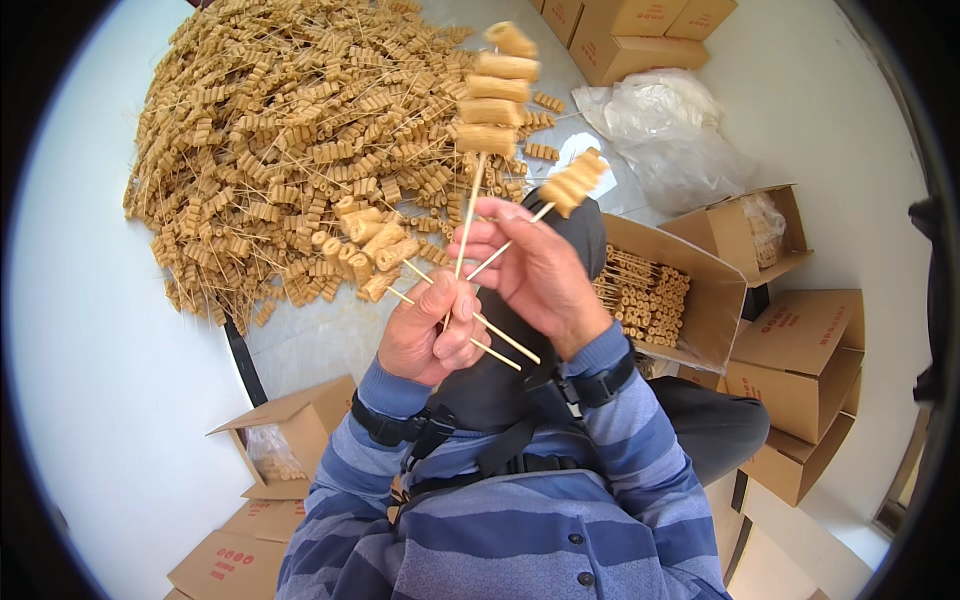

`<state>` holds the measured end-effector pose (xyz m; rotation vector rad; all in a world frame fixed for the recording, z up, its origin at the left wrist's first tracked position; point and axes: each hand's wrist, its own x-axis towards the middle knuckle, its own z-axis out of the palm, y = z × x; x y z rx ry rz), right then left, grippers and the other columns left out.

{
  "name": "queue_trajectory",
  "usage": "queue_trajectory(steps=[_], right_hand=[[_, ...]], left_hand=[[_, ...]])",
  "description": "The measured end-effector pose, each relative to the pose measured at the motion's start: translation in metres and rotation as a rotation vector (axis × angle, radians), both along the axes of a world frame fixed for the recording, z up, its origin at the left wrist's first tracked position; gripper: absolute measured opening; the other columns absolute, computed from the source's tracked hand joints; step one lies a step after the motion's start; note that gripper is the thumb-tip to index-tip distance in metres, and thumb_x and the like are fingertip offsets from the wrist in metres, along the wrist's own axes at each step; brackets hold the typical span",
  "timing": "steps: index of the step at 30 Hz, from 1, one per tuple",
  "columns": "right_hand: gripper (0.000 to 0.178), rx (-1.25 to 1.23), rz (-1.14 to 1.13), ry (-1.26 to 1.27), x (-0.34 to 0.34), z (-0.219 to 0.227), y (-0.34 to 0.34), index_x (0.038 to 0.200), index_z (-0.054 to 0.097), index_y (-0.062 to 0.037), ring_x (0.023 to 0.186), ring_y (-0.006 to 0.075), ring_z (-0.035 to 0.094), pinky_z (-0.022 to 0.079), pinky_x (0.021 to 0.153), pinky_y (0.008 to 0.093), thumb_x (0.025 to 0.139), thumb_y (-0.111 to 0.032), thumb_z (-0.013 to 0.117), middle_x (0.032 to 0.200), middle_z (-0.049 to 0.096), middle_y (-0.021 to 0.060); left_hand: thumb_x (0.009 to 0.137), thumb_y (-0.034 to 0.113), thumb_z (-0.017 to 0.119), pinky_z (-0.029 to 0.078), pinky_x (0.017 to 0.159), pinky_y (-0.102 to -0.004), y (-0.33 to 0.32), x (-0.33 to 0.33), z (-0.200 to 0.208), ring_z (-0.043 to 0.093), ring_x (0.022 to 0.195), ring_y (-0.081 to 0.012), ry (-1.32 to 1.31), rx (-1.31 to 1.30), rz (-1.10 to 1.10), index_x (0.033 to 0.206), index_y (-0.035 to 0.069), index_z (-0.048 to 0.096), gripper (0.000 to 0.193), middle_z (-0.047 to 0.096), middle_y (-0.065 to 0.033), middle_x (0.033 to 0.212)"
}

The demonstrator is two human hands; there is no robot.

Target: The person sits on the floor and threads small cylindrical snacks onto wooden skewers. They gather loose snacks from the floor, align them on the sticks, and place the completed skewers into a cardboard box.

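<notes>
Thin wooden sticks carry short tan, hollow, roll-shaped food pieces. My left hand [435, 325] is closed around several of these skewers. Two of them, with their rolls [375, 245], lean out to the left. Another skewer [497, 100] rises upright from my left fingers, its rolls stacked well above both hands. In my right hand [530, 265], a skewer [574, 184] slants up to the right, pinched by thumb and fingers. The two hands almost meet, and my right fingertips are close to the upright stick.
A large heap of skewers [290, 120] covers the floor at the far left. By my right knee, an open cardboard box [715, 310] holds skewers packed in rows. Clear plastic bags [665, 135] lie behind it. More cardboard boxes [790, 335] stand right, at the back and lower left.
</notes>
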<state>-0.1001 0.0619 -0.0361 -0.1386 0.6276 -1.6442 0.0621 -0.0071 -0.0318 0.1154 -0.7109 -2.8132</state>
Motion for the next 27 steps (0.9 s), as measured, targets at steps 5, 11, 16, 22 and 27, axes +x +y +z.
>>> queue_trajectory(steps=[5, 11, 16, 22, 27], right_hand=[[0.053, 0.047, 0.089, 0.286, -0.015, 0.03, 0.03, 0.146, 0.042, 0.0015, 0.125, 0.0283, 0.059, 0.049, 0.103, 0.041, 0.107, -0.034, 0.047, 0.136, 0.059, 0.0194], [0.051, 0.133, 0.196, 0.692, -0.003, 0.037, 0.045, 0.143, 0.046, 0.0031, 0.123, 0.0227, 0.059, 0.046, 0.106, 0.0358, 0.11, -0.036, 0.042, 0.13, 0.061, 0.0143], [0.04, 0.188, 0.379, 0.624, 0.011, 0.033, 0.06, 0.127, 0.056, -0.0003, 0.102, 0.0173, 0.062, 0.05, 0.091, 0.031, 0.11, -0.033, 0.041, 0.11, 0.064, 0.0092], [0.034, 0.219, 0.483, 0.518, 0.012, 0.047, 0.061, 0.129, 0.053, -0.001, 0.091, 0.0189, 0.068, 0.058, 0.076, 0.0273, 0.107, -0.027, 0.05, 0.11, 0.065, 0.0123], [0.038, 0.349, 0.487, 0.417, 0.02, 0.046, 0.059, 0.133, 0.05, 0.0011, 0.082, 0.0254, 0.073, 0.064, 0.066, 0.033, 0.104, -0.021, 0.058, 0.108, 0.069, 0.0184]], left_hand=[[0.108, 0.035, 0.047, 0.034, 0.044, -0.0236, 0.001, -0.001, 0.008, 0.039, 0.045, -0.0091, -0.333, -0.203, -0.032, 0.096, 0.008, 0.054, 0.031, 0.043, 0.001, 0.057], [0.105, 0.026, 0.052, 0.038, 0.043, -0.0241, 0.0, -0.011, 0.018, 0.046, 0.046, -0.0103, -0.498, -0.311, -0.29, 0.091, 0.006, 0.056, 0.025, 0.051, -0.0014, 0.06], [0.094, 0.009, 0.051, 0.044, 0.043, -0.0216, -0.005, -0.021, 0.021, 0.059, 0.049, -0.0141, -0.531, -0.522, -0.633, 0.082, 0.003, 0.061, 0.016, 0.062, -0.0069, 0.063], [0.099, 0.018, 0.058, 0.04, 0.039, -0.0198, -0.005, -0.029, 0.021, 0.062, 0.051, -0.0133, -0.524, -0.532, -0.84, 0.089, 0.002, 0.062, 0.019, 0.066, -0.0074, 0.069], [0.093, 0.022, 0.069, 0.036, 0.037, -0.0213, 0.014, -0.027, 0.008, 0.062, 0.051, -0.0107, -0.478, -0.398, -0.8, 0.088, 0.001, 0.067, 0.022, 0.067, -0.0073, 0.069]])
